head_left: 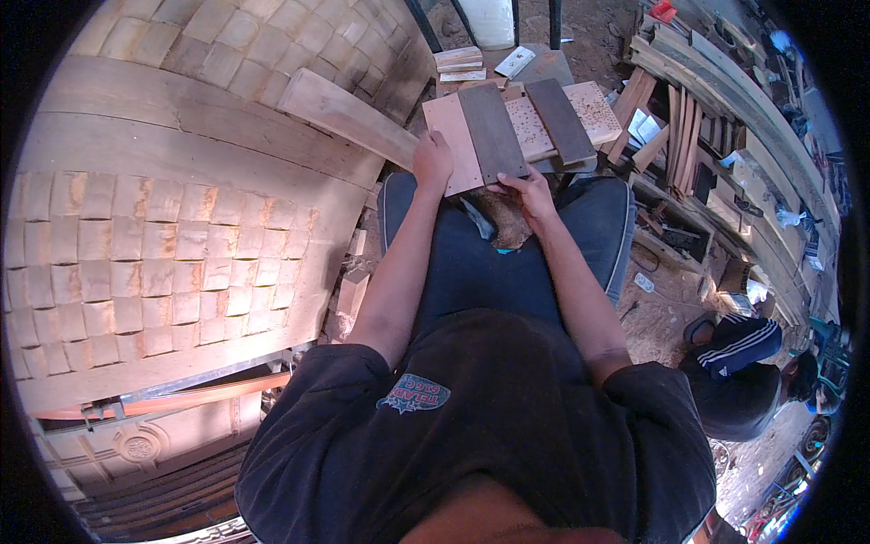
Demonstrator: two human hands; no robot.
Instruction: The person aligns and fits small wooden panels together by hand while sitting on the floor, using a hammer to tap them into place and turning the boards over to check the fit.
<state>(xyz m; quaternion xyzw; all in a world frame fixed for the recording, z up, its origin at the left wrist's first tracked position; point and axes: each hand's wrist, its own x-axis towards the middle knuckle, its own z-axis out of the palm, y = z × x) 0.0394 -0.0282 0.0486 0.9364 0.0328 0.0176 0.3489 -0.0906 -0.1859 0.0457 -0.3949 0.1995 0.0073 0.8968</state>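
Note:
Above my lap I hold a flat rectangular wooden panel with both hands. Its left part is a pale pinkish board (449,136) and its right part a dark grey-brown board (494,131); I cannot tell how they are joined. My left hand (433,163) is closed on the panel's left edge. At the lower right corner, my right hand (529,192) grips the dark board, thumb on top and fingers partly hidden beneath. Just right of the panel, another dark board (560,122) lies across a pale plank (591,109) dotted with small holes.
Large wooden panels with a woven block pattern (163,249) stand on the left, with a plain plank (349,118) jutting toward my hands. Small wood offcuts (460,62) lie beyond the panel. Stacked lumber (684,136) fills the right, and a person (739,376) sits low at far right.

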